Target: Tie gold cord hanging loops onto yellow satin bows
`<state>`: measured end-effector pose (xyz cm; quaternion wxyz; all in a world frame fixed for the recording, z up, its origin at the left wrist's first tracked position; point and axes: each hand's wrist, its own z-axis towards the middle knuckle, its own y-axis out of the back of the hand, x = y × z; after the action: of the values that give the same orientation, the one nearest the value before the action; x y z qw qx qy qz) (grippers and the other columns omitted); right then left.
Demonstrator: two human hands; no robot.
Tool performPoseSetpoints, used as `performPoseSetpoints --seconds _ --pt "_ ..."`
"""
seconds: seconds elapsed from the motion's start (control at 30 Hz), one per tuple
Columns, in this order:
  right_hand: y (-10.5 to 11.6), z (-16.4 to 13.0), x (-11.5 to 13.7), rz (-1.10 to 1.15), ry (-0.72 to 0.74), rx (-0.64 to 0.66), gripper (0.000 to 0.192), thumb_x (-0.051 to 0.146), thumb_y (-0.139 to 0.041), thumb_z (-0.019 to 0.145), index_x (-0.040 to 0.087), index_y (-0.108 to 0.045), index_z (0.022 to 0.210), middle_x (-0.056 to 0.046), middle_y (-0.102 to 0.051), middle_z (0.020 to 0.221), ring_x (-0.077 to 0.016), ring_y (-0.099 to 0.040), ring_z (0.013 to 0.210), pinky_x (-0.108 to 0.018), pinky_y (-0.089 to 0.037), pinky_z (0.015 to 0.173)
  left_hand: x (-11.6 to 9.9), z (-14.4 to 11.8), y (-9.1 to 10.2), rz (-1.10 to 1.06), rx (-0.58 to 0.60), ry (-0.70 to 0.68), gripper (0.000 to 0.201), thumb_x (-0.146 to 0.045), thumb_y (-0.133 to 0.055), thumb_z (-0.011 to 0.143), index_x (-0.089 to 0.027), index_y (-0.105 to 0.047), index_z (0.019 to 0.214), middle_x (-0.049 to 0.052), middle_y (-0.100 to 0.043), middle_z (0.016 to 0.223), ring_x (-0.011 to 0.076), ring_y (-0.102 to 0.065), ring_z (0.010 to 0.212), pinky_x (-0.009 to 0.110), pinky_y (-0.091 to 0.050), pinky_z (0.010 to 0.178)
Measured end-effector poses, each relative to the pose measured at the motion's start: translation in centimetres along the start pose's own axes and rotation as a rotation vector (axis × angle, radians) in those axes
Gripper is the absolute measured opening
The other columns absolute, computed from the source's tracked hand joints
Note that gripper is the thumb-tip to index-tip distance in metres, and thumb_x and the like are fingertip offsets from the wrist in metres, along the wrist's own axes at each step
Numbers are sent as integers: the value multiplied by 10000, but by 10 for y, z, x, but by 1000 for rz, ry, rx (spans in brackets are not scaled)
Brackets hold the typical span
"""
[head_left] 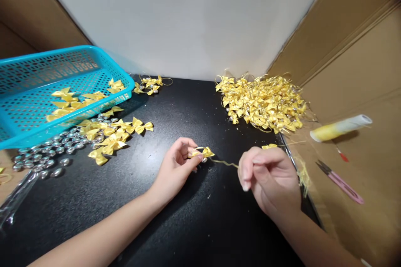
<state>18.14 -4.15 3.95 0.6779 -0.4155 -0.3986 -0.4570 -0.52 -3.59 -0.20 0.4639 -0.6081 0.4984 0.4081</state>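
Between the thumb and fingers of my left hand (180, 160) is a yellow ribbon bow (205, 152), with a small silver ball (204, 159) just beneath it. A thin gold cord (224, 162) runs from the bow across to my right hand (269, 179). The fingers of that hand are pinched together on the cord, and its far end is hidden in them. Behind my right hand, part of another yellow bow (269, 146) shows on the black tabletop (194, 110).
A turquoise basket (117, 69) holding yellow bows stands at left. Loose bows (112, 137) and shiny silver balls (46, 150) lie before it. A heap of corded bows (263, 102) is at back right. Farther right are pink-handled snips (344, 185) and a thread spool (340, 128).
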Motion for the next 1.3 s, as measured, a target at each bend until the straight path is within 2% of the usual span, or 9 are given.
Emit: performPoseSetpoints --seconds 0.1,0.17,0.3,0.37,0.43,0.53,0.73,1.07,1.3 --pt "1 -6 -3 -1 -29 16 74 321 -520 967 283 -583 957 77 -474 566 -77 -419 432 -201 -364 426 1 0 1 42 43 28 171 -256 -726 733 -175 -577 714 -37 -588 667 96 -545 612 204 -464 574" --pt "2 -7 -7 -86 -68 16 101 326 -511 967 263 -587 943 72 -451 582 -78 -391 455 -206 -340 439 -1 0 1 57 74 72 127 -250 -733 729 -161 -645 712 -15 -638 680 96 -557 618 203 -462 591" --pt "-8 -7 -21 -335 -218 176 106 237 -473 958 225 -578 950 56 -511 615 -85 -461 504 -209 -375 482 -6 -2 1 41 111 102 99 -249 -747 720 -162 -740 767 8 -706 702 108 -595 632 214 -480 637" --pt "-13 -7 -30 -462 -204 258 139 183 -444 943 216 -556 1018 43 -579 651 -100 -539 556 -225 -439 556 -7 -3 1 28 137 102 117 -252 -737 736 -169 -762 815 24 -739 765 127 -634 682 230 -505 684" --pt "-16 -8 -37 -560 -155 284 190 144 -438 927 213 -519 1084 23 -654 715 -120 -616 637 -244 -482 636 -8 -4 2 5 151 117 132 -246 -732 749 -175 -772 852 36 -761 820 141 -666 731 241 -525 727" --pt "-16 -9 -42 -638 -126 252 159 130 -461 914 218 -508 1038 1 -710 773 -138 -675 693 -252 -504 674 -7 -5 3 -61 155 141 127 -218 -752 737 -192 -780 858 32 -780 857 138 -695 773 222 -541 755" --pt "-14 -9 -41 -680 -95 189 111 143 -481 912 214 -564 888 5 -686 734 -133 -675 657 -230 -505 625 -7 -5 3 -147 146 136 147 -171 -774 712 -228 -787 847 10 -797 850 110 -716 753 169 -549 732" --pt "-15 -9 -41 -771 -43 147 124 134 -483 887 201 -558 815 26 -601 616 -102 -556 519 -208 -444 527 -10 -7 3 36 74 53 109 -192 -755 725 -215 -787 827 5 -796 860 120 -713 768 168 -548 733" --pt "-14 -10 -43 -782 -32 141 123 120 -499 877 187 -560 793 46 -540 582 -81 -506 495 -186 -405 518 -9 -7 2 60 28 70 120 -233 -768 714 -195 -773 828 8 -789 840 118 -702 746 175 -547 715"
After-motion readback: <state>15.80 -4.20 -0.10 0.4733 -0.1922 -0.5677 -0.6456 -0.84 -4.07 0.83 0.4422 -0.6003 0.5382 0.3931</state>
